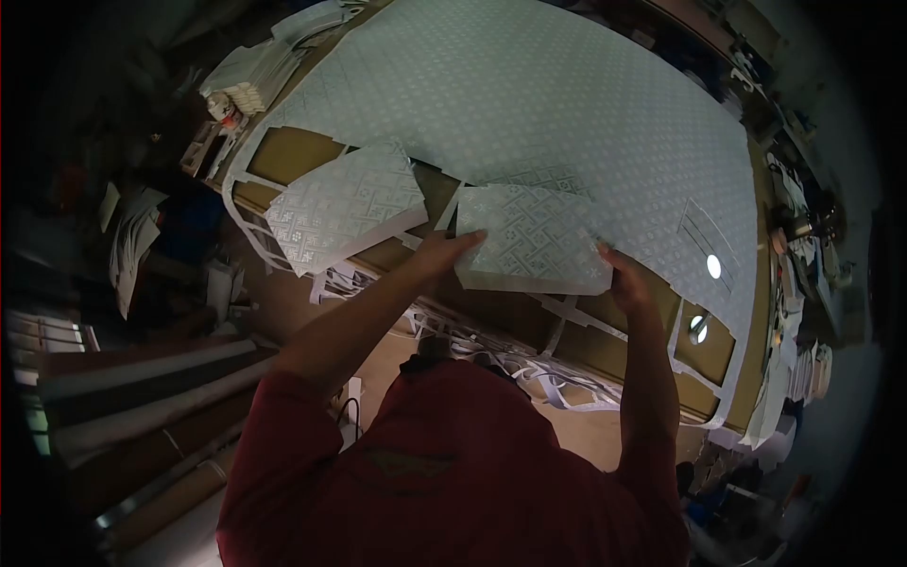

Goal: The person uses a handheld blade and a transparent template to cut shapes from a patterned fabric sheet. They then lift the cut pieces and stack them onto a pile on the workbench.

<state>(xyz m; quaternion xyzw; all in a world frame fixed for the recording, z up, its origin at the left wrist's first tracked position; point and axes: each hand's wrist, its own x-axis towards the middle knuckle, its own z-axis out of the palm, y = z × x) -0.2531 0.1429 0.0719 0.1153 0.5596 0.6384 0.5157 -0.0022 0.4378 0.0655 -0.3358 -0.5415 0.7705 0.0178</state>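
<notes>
Between my two hands is a thick stack of cut silvery fabric pieces (534, 236) with a woven lattice pattern. My left hand (452, 253) grips its left edge, thumb on top. At the opposite edge, my right hand (624, 276) holds the stack with its thumb on the upper face; its other fingers are mostly hidden. A second stack of cut pieces (345, 203) lies to the left, near the table's front edge. Behind both stacks spreads a large patterned fabric lay (567, 85), with drawn lines at its right side.
Thin offcut strips (250, 222) frame bare brown patches of the table (298, 156) and hang over its front edge. Paper stacks (250, 71) sit at the back left. Fabric rolls (151, 378) lie at the lower left. A dark device (808, 225) stands by the right edge.
</notes>
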